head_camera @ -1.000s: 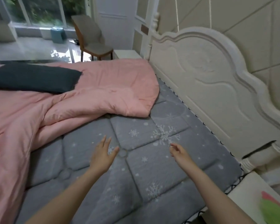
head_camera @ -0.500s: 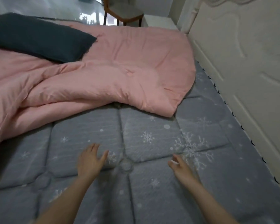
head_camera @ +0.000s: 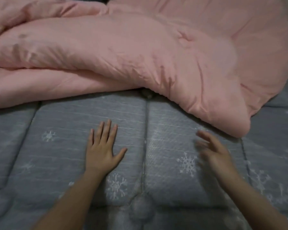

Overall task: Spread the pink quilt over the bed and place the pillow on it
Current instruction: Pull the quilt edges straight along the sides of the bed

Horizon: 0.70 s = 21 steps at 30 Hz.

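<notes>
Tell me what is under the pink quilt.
The pink quilt lies bunched on the grey snowflake mattress pad, which continues beneath it. A small dark gap shows under its fold; anything else underneath is covered.

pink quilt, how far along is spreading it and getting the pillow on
Done: nothing yet. The pink quilt lies bunched and folded back, leaving the grey mattress bare. In hand: left hand and right hand reach open toward the quilt's near edge, not touching it. Left: grasping, spreading the quilt, then placing the pillow.

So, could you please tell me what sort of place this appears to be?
Most likely a bedroom: a bunched pink quilt lies on a grey snowflake-patterned quilted mattress, with both hands over it.
</notes>
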### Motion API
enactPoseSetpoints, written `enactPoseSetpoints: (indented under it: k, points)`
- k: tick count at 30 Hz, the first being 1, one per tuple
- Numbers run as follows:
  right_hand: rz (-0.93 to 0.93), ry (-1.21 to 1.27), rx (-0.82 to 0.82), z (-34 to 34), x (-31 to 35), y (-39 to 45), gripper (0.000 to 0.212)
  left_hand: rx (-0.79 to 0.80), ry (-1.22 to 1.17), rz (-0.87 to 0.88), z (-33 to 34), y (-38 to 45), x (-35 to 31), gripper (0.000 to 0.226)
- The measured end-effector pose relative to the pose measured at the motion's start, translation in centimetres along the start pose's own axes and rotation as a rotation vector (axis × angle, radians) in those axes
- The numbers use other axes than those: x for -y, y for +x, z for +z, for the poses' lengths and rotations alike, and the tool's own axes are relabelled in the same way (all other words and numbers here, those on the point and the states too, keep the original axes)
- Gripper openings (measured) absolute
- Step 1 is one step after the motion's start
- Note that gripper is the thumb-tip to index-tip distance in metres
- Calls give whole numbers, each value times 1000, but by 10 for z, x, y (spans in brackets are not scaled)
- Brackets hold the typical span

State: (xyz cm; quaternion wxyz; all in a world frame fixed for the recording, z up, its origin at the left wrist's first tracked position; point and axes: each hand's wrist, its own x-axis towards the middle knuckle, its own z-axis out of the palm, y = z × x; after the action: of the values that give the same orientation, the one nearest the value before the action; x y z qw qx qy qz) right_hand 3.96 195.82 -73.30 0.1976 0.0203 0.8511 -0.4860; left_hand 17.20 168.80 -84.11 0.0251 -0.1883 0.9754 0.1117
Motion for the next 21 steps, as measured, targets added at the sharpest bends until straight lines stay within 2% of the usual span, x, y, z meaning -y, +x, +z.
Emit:
enactPoseSetpoints:
  k: [2, 6, 8, 10, 13, 15, 18, 21]
  points:
    - [-161, -90, -49, 14, 12, 25, 78, -11, -15, 10, 4, 2, 4, 80]
    - [-510, -228, -154, 42, 60, 63, 53, 5, -50, 19, 10, 5, 4, 83]
    - [-684, -391, -240, 55, 82, 80, 49, 12, -62, 26, 15, 3, 6, 84]
    - [-770, -537, -345, 62, 103, 104, 42, 6, -78, 28, 20, 4, 8, 82]
    - [-720, -642, -354, 71, 132, 143, 41, -2, -89, 22, 22, 5, 8, 77]
    - [-654, -696, -309, 77, 150, 168, 51, -6, -96, 16, 23, 6, 8, 78]
    - [-536, -761, -239, 87, 176, 203, 83, -46, -89, 36, 25, 7, 8, 82]
    - [-406, -913, -166, 89, 191, 235, 121, -54, -86, 56, 26, 7, 9, 99]
